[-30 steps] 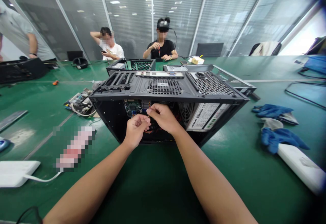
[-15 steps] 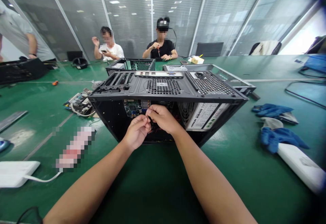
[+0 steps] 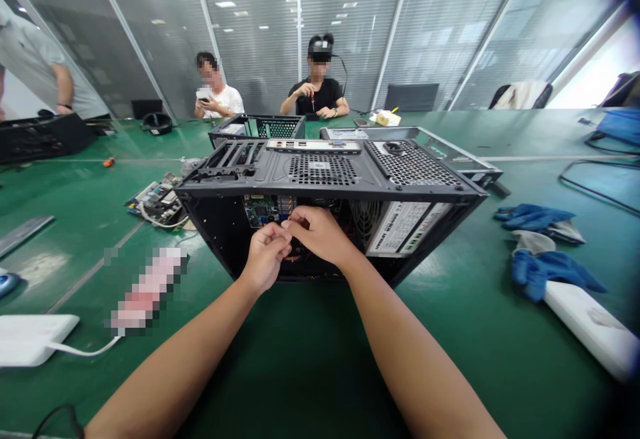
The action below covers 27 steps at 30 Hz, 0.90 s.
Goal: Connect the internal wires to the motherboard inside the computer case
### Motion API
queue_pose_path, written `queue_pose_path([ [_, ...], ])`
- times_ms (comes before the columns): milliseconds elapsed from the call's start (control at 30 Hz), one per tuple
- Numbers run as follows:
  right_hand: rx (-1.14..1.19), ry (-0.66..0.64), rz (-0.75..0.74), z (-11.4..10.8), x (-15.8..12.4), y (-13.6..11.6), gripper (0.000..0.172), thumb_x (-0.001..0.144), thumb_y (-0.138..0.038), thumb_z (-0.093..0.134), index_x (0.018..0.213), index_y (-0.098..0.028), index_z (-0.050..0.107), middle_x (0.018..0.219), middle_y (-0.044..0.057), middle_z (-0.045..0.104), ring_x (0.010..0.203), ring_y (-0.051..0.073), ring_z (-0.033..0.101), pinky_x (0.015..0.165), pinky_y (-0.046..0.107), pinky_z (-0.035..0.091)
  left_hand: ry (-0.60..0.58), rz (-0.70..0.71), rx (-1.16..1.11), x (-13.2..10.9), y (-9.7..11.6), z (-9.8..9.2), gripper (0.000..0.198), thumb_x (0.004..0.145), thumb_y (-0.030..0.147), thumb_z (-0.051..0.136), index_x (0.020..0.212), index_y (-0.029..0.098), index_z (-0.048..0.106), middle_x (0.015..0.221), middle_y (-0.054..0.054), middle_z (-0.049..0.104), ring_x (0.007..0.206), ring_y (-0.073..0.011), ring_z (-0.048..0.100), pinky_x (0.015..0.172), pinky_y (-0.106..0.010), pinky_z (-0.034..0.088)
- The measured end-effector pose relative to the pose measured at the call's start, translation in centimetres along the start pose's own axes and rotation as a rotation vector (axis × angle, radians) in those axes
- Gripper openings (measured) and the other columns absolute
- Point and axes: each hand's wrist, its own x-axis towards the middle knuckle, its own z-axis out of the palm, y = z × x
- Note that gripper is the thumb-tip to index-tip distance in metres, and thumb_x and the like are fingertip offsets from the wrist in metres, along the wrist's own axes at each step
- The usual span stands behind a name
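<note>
A black computer case [image 3: 275, 182] lies on the green table [image 3: 280, 372], its open side facing me and its perforated back panel on top. My left hand [image 3: 269, 256] and my right hand [image 3: 320, 232] meet at the opening with their fingertips pinched together. A thin orange and dark cable [image 3: 291, 207] rises by my right fingertips; the spot where the fingers pinch is too small to make out. Behind them, a circuit board [image 3: 260, 211] shows inside the case. To the right of my right hand sits the labelled power supply [image 3: 400, 228].
A loose circuit board [image 3: 160, 202] lies left of the case, near a white power bank [image 3: 35, 340]. Blue gloves [image 3: 550, 266] and a white box [image 3: 593, 326] are at the right. Other cases stand behind, and two people sit across the table.
My fingertips have shifted slightly left, still pinched together. More of the orange cable shows above them. The seated person at the left has lowered a raised hand to the phone.
</note>
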Motion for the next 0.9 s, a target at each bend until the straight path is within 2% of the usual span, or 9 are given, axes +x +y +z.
queue_pose_path([
  [100,-0.021,-0.019,-0.012,-0.19,0.03,0.11,0.025,0.085,-0.029,0.054,0.062,-0.019,0.048,0.059,-0.004,0.049,0.058,0.01,0.04,0.059,0.027,0.029,0.0,-0.02,-0.004,0.0,0.01,0.06,0.02,0.068,0.022,0.078,0.066,0.015,0.059,0.061,0.005,0.051,0.053,-0.0033,0.044,0.052,-0.017,0.038],
  [300,0.109,-0.047,0.0,-0.1,0.25,0.47,0.023,0.085,-0.028,0.053,0.065,-0.018,0.051,0.065,-0.002,0.055,0.063,0.011,0.047,0.062,0.027,0.035,-0.021,-0.13,-0.151,0.29,0.01,-0.11,0.018,0.066,0.019,0.078,0.069,0.014,0.061,0.069,0.003,0.059,0.053,-0.0022,0.047,0.055,-0.017,0.042],
  [533,0.202,-0.081,0.016,-0.02,0.2,0.64,0.023,0.087,-0.03,0.052,0.067,-0.018,0.052,0.065,-0.002,0.056,0.064,0.012,0.049,0.063,0.025,0.037,-0.121,-0.279,-0.291,0.26,0.18,0.1,0.02,0.069,0.023,0.076,0.068,0.015,0.057,0.053,0.006,0.044,0.049,-0.0052,0.043,0.049,-0.019,0.037],
  [633,0.166,-0.048,0.017,0.12,0.19,0.53,0.023,0.086,-0.03,0.053,0.066,-0.018,0.053,0.064,-0.002,0.056,0.063,0.012,0.049,0.062,0.026,0.036,-0.088,-0.21,-0.223,0.15,0.22,0.28,0.025,0.068,0.024,0.078,0.067,0.016,0.055,0.055,0.006,0.045,0.05,-0.0043,0.043,0.05,-0.018,0.037],
  [767,0.065,0.063,0.007,0.33,0.23,0.52,0.019,0.083,-0.028,0.057,0.067,-0.019,0.054,0.065,-0.002,0.056,0.061,0.011,0.047,0.061,0.026,0.035,0.012,0.001,0.054,0.05,0.0,0.13,0.02,0.069,0.025,0.077,0.068,0.016,0.059,0.058,0.005,0.052,0.052,-0.005,0.045,0.053,-0.019,0.038],
  [900,0.01,0.085,-0.014,0.31,0.25,0.55,0.019,0.083,-0.028,0.057,0.067,-0.019,0.053,0.064,-0.002,0.056,0.059,0.011,0.045,0.062,0.027,0.035,0.05,0.153,0.284,-0.07,-0.27,-0.21,0.014,0.071,0.025,0.075,0.071,0.016,0.065,0.059,0.003,0.057,0.053,-0.0069,0.047,0.054,-0.02,0.039],
])
